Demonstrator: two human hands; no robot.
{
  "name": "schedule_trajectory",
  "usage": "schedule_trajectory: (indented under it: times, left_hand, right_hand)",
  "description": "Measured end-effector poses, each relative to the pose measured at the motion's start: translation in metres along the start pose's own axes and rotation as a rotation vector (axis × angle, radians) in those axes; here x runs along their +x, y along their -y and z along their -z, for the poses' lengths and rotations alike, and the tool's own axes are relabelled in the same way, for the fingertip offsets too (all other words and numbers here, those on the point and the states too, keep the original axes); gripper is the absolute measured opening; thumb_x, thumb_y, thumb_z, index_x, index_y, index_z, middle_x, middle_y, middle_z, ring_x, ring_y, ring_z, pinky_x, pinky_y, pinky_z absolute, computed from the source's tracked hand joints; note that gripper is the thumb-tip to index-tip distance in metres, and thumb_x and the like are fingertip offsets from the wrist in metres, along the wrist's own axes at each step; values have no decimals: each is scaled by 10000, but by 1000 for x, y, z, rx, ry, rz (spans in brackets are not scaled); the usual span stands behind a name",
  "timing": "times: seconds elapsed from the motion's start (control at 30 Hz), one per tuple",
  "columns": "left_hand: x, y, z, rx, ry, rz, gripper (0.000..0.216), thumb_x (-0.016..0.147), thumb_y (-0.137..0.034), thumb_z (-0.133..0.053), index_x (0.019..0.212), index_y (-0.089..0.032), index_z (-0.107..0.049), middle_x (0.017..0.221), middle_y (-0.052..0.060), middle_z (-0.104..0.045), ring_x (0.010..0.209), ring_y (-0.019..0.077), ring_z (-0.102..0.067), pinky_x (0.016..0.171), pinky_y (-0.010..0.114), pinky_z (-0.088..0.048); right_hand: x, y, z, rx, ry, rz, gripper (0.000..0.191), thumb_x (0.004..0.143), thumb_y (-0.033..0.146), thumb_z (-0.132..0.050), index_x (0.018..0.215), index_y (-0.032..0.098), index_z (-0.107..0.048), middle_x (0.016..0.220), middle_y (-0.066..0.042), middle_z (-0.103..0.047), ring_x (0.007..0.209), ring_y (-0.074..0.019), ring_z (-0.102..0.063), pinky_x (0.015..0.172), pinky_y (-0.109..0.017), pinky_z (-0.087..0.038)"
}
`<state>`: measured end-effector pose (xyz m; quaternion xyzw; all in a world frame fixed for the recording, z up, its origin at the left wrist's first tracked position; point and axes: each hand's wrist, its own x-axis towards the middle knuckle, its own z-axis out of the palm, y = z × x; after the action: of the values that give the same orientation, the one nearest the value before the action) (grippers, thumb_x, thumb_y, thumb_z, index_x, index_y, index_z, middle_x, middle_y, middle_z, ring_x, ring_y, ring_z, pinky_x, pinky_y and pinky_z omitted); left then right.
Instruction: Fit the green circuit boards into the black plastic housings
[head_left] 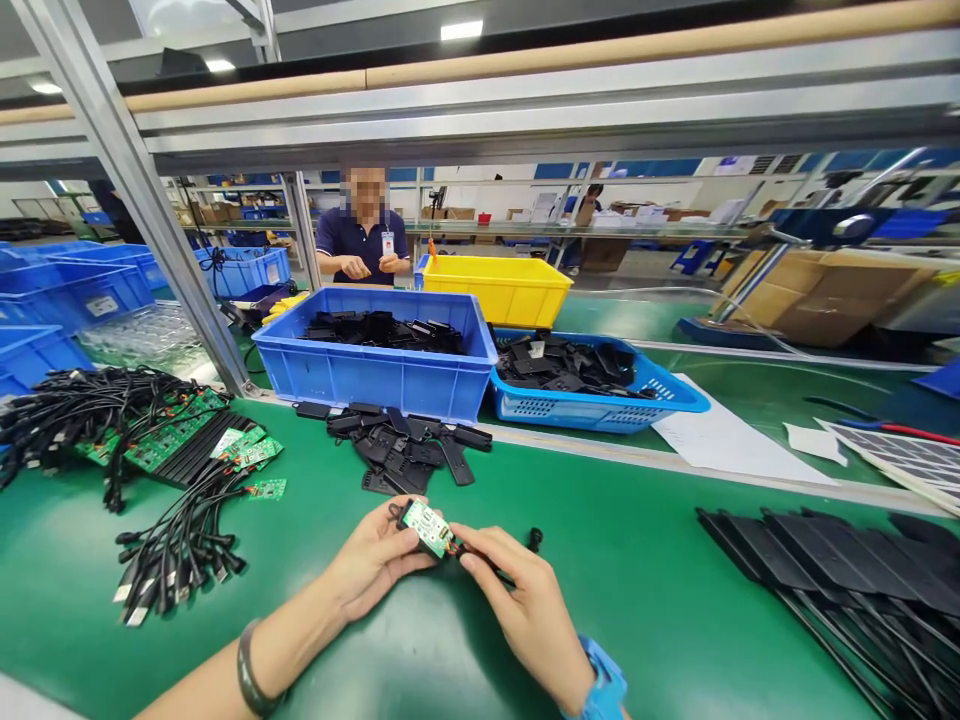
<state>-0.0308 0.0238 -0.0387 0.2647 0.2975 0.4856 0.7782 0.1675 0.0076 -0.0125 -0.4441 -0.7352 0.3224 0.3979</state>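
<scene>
Between my hands, above the green tabletop, is a small green circuit board (427,526) seated at a black plastic housing. My left hand (379,560) grips the board and housing, thumb on top. With thumb and forefinger my right hand (517,595) pinches the black cable (459,549) where its coloured wires meet the board. The cable's dark plug end (535,539) pokes out beyond my right hand. Just past my hands lies a loose pile of black plastic housings (409,450). To the left rest cabled circuit boards (184,440) and a bunch of USB cables (176,560).
A blue bin (375,375) and a light-blue basket (600,410), both holding black parts, stand behind the pile. Beyond them are a yellow bin (499,290) and a person (364,235). Finished-looking black flat pieces with cables (840,570) lie at right. A metal post (172,240) rises at left.
</scene>
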Motion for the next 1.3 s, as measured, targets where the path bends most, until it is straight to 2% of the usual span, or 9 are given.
schedule_trajectory:
  times: [0.2, 0.43, 0.7, 0.87, 1.13, 1.2, 1.3]
  left_hand:
    - [-3, -2, -6, -4, 10, 12, 570, 695, -210, -798, 1215, -174, -567, 1159, 130, -638, 998, 241, -640, 919, 444, -476]
    - [-4, 2, -10, -14, 14, -6, 537, 750, -224, -748, 1246, -188, -544, 1160, 126, -632, 1002, 240, -638, 877, 435, -505]
    - [0, 12, -15, 80, -181, -25, 457, 707, -313, -776, 1086, -141, -587, 989, 118, -688, 837, 205, -665, 755, 367, -535]
    - [0, 13, -17, 121, -197, -29, 469, 688, -365, -782, 1050, -139, -588, 997, 113, -684, 836, 199, -662, 758, 357, -530]
    - [-1, 14, -18, 148, -217, -48, 450, 698, -407, -765, 1011, -141, -580, 972, 109, -694, 818, 208, -669, 737, 366, -542]
    - [-1, 13, -18, 172, -226, -72, 426, 710, -400, -753, 999, -137, -585, 958, 109, -699, 800, 200, -665, 691, 332, -544]
    - [0, 12, -18, 219, -252, -101, 408, 716, -397, -745, 985, -131, -591, 924, 107, -708, 740, 180, -658, 617, 284, -533]
  right_hand:
    - [-1, -4, -3, 3, 22, 25, 302, 929, 265, -501, 1182, 276, -665, 968, -70, -686, 875, -201, -631, 777, -292, -506]
    - [-1, -5, -9, -125, -15, 122, 323, 926, 220, -477, 1181, 287, -665, 829, -50, -580, 727, -166, -575, 655, -259, -493]
    - [-4, -7, -14, -226, 63, 160, 328, 941, 209, -449, 1192, 288, -645, 847, -52, -562, 729, -160, -566, 653, -253, -474]
    - [-3, -9, -18, -295, 59, 179, 315, 945, 193, -429, 1140, 257, -669, 831, -57, -560, 719, -164, -559, 636, -261, -471]
    - [-1, -9, -28, -286, -60, 285, 289, 952, 165, -427, 1129, 218, -649, 830, -50, -555, 711, -150, -565, 624, -246, -490]
    - [-1, -8, -29, -269, -57, 273, 269, 949, 161, -433, 1122, 212, -632, 844, -51, -565, 732, -155, -578, 649, -253, -499]
    - [-3, -6, -30, -219, -49, 180, 195, 927, 164, -478, 1078, 207, -592, 862, -45, -589, 768, -165, -597, 689, -262, -506]
